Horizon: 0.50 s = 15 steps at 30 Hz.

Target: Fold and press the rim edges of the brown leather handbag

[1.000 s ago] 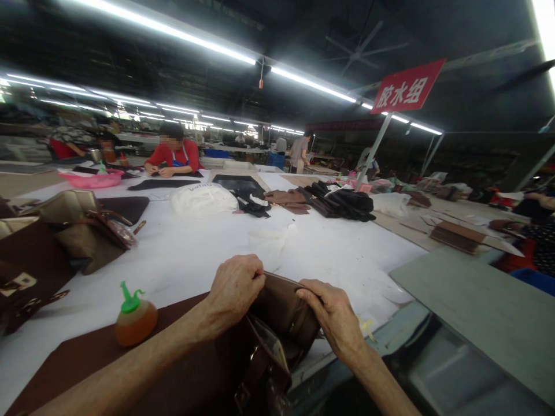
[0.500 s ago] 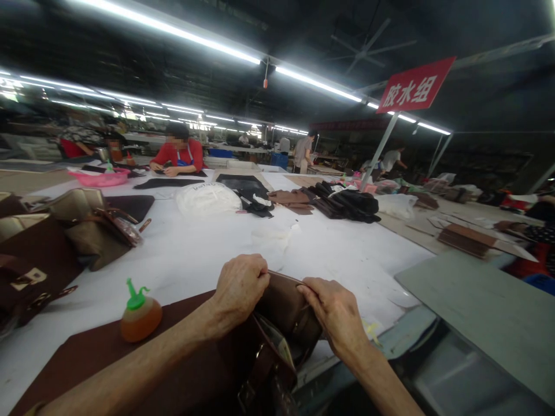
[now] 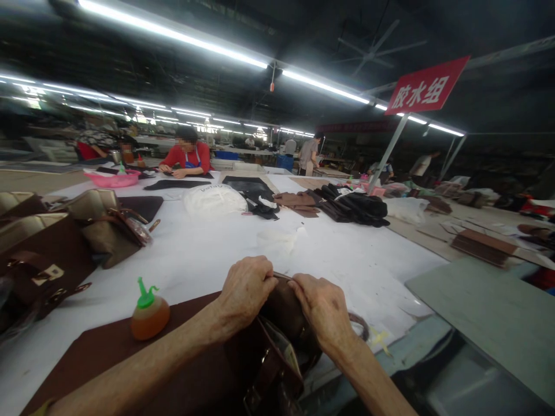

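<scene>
A brown handbag [image 3: 284,306] with metal fittings stands at the near edge of the table, partly hidden under my arms. My left hand [image 3: 248,289] pinches its upper edge from the left. On the same edge, a short way to the right, my right hand [image 3: 323,306] grips with thumb and fingers. Left of the bag, a squat bottle [image 3: 150,319] of amber liquid with a green spout stands on a dark brown sheet [image 3: 91,352].
Finished-looking brown bags [image 3: 56,248] crowd the left side. Across the white table top [image 3: 208,254] lie a white plastic bundle [image 3: 214,200], black pieces [image 3: 353,205] and a pink basin [image 3: 113,178]. A co-worker in red [image 3: 186,156] sits opposite. A grey board [image 3: 481,300] is at right.
My right hand has shifted left along the bag's edge, closer to my left hand. A brown loop now shows beside my right wrist. The whole view has swung slightly left.
</scene>
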Available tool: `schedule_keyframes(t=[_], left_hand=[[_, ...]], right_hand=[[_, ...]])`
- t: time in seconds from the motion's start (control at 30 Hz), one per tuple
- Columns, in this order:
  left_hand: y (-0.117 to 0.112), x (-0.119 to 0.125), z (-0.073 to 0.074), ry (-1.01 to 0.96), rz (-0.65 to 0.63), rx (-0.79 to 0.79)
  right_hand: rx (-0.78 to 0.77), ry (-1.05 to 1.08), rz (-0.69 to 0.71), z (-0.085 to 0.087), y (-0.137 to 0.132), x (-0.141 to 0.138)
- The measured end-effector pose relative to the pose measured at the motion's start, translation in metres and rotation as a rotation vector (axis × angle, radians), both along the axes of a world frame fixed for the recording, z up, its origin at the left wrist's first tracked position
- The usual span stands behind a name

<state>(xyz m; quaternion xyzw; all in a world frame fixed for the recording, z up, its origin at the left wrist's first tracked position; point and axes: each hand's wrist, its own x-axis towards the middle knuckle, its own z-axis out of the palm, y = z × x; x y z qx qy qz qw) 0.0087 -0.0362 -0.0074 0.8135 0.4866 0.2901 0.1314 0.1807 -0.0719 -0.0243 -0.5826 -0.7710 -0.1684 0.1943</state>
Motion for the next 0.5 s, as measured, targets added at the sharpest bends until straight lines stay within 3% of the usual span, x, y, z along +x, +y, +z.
schedule_keyframes(t=[0.23,0.5], left_hand=[[-0.006,-0.013,0.001,-0.117,0.029,-0.032],[-0.001,-0.019,0.006,-0.063,-0.015,-0.119]], right_hand=[[0.013,0.063,0.066,-0.005,0.001,0.003],[-0.04,0.11,0.104,-0.005,0.0,0.007]])
